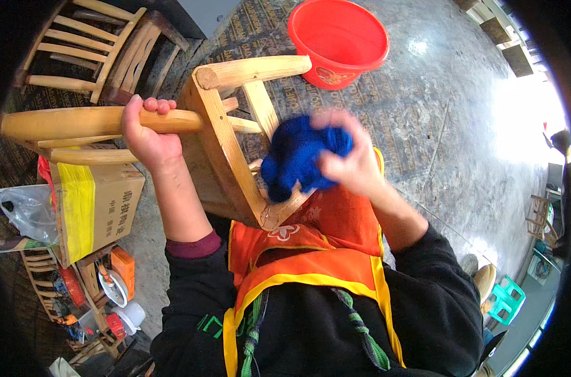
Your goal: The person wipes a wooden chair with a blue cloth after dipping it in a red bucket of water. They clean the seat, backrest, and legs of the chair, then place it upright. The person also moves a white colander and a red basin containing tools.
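Observation:
A light wooden chair is tipped over in front of me, one corner close to my orange apron. My left hand is wrapped around one of its thick round posts. In my right hand, blurred, is a bunched blue cloth. The cloth lies over the chair's lower rail near the front corner; whether it presses on the wood is hard to tell. Part of that rail is hidden behind the cloth and hand.
A red plastic bucket stands on the floor beyond the chair leg. More wooden chairs are at upper left. A taped cardboard box with a clear plastic bag is at left, tools below it. A teal stool is at far right.

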Tool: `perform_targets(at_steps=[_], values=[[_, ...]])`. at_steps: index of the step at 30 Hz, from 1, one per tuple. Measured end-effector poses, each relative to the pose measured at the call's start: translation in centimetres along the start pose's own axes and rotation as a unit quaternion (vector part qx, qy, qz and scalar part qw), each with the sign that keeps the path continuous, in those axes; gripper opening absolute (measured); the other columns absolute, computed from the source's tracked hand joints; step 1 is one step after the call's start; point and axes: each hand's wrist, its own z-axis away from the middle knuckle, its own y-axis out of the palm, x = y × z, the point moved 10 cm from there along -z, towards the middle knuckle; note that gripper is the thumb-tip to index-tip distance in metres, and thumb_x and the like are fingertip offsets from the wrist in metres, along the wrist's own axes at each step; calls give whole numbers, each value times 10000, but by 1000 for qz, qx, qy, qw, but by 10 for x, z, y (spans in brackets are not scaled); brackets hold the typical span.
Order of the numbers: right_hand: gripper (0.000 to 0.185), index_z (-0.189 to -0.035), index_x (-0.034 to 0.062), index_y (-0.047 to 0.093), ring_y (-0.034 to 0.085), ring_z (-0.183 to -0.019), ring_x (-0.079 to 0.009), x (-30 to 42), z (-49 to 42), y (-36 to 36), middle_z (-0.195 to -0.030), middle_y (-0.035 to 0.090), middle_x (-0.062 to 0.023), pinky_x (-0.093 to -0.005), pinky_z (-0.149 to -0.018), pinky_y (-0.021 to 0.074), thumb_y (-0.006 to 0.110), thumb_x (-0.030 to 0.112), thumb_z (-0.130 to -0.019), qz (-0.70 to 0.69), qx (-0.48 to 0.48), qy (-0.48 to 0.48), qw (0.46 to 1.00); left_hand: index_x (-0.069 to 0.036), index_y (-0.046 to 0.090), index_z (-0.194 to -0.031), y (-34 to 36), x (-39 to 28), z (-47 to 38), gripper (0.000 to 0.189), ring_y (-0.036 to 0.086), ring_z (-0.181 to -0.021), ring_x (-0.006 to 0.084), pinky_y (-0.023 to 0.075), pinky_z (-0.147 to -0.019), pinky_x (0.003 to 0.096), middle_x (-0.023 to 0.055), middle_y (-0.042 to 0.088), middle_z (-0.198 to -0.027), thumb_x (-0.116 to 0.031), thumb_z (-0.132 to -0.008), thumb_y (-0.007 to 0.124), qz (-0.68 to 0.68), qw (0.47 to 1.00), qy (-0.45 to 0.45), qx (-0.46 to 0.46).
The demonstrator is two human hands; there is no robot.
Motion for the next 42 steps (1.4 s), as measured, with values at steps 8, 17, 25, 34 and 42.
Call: perform_targets(at_steps=[8,17,25,34,42], values=[[590,-1272,108,466,546,-980,-356,-9,-88,79,-1066,547,-189,-390,-857,457,714,164,-739,148,-70,-111,980,-92,466,-719,-7,-6,-3,158,461,-585,151,449,-689,371,11,475,-644,-186,-803,561,2,1000,16,-13],[579,-1178,180,550,617,-893,-374,-28,7,78,-948,623,-182,-436,-798,509,748,145,-634,205,376,98,898,-99,455,-708,-18,-6,-8,173,455,-587,156,449,-690,378,10,461,-653,-193,-802,565,2,1000,5,-20],[688,-1235,86,488,559,-1066,-254,40,-15,46,-1213,550,-137,-403,-916,466,806,230,-642,-260,241,109,929,-93,426,-661,-28,-11,-25,193,454,-586,180,437,-694,389,21,446,-617,-181,-794,535,-18,999,22,-14],[621,-1138,80,563,610,-893,-353,-61,54,45,-984,622,-167,-415,-769,495,804,176,-573,152,177,117,965,-102,425,-655,-57,-20,-47,191,460,-623,181,437,-715,394,19,443,-637,-176,-785,544,-10,999,15,-33],[646,-1189,60,502,639,-892,-308,-90,42,-6,-933,633,-189,-375,-783,502,751,129,-597,195,43,240,950,-99,440,-687,-71,-18,-60,186,463,-627,164,440,-730,374,11,451,-651,-184,-808,553,13,1000,3,-3]])
